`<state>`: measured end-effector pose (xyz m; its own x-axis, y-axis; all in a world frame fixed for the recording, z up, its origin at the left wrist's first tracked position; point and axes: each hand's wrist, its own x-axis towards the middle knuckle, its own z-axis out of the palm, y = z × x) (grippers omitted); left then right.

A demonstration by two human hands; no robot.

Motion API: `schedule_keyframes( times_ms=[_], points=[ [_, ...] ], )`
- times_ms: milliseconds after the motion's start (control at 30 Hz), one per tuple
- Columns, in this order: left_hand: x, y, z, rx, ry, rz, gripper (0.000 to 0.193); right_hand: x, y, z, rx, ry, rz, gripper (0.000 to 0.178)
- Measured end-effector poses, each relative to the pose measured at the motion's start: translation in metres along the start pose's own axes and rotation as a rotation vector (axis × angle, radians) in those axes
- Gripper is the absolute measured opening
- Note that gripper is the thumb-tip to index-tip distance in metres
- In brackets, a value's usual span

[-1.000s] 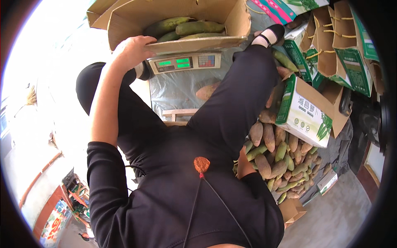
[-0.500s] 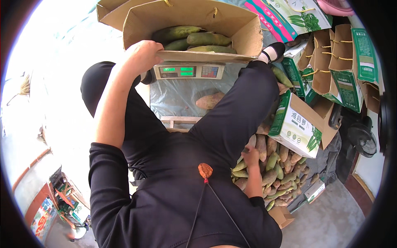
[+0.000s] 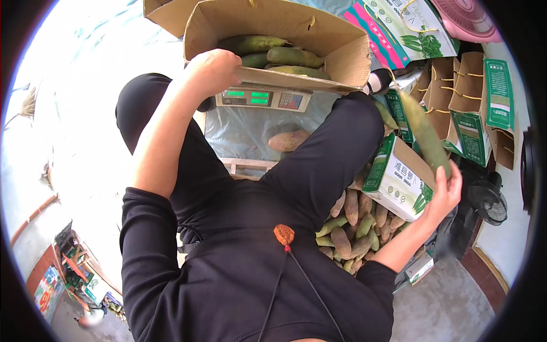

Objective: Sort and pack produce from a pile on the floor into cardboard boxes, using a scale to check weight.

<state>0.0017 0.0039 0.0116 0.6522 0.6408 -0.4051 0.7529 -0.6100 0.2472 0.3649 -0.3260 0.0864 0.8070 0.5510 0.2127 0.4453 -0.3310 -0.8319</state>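
Observation:
A long green radish (image 3: pixel 423 128) is raised at the right, its lower end in my right hand (image 3: pixel 447 192), which is closed around it. My left hand (image 3: pixel 213 73) grips the near rim of an open cardboard box (image 3: pixel 345 45) in front of me. Several green radishes (image 3: pixel 293 57) lie inside that box. Beneath its near side shows a digital scale (image 3: pixel 288 100) with lit green displays. Beside my right thigh spreads a heap of green and brownish radishes (image 3: pixel 359 242), partly hidden by my right forearm.
A white and green carton (image 3: pixel 396 179) stands tilted by the heap. Open gift boxes (image 3: pixel 470 91) with rope handles line the right side, near a black fan (image 3: pixel 490 199) and a pink fan (image 3: pixel 464 17). One radish (image 3: pixel 288 140) lies on the plastic sheet between my legs.
My right hand has risen from the heap and swung forward and right, now with a green radish in it. My left hand stays on the box rim; the view has shifted slightly.

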Motion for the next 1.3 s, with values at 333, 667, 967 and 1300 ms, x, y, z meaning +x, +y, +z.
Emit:
schedule_keyframes(
  times_ms=[333, 667, 967, 1300],
  points=[
    [-0.004, 0.002, -0.001, 0.000, 0.003, 0.006, 0.030, 0.039, -0.065, 0.191, 0.240, -0.560, 0.101, 0.037],
    [0.003, -0.015, 0.006, -0.087, 0.069, 0.107, 0.034, 0.003, 0.016, 0.129, 0.270, -0.379, 0.190, 0.031],
    [0.010, 0.001, 0.002, -0.152, -0.060, 0.035, 0.041, -0.225, 0.226, 0.095, -0.402, -0.518, 0.285, 0.014],
    [0.016, -0.013, 0.012, -0.299, -0.051, -0.016, 0.045, -0.292, 0.276, -0.015, -0.854, -0.476, 0.978, 0.030]
  ],
)
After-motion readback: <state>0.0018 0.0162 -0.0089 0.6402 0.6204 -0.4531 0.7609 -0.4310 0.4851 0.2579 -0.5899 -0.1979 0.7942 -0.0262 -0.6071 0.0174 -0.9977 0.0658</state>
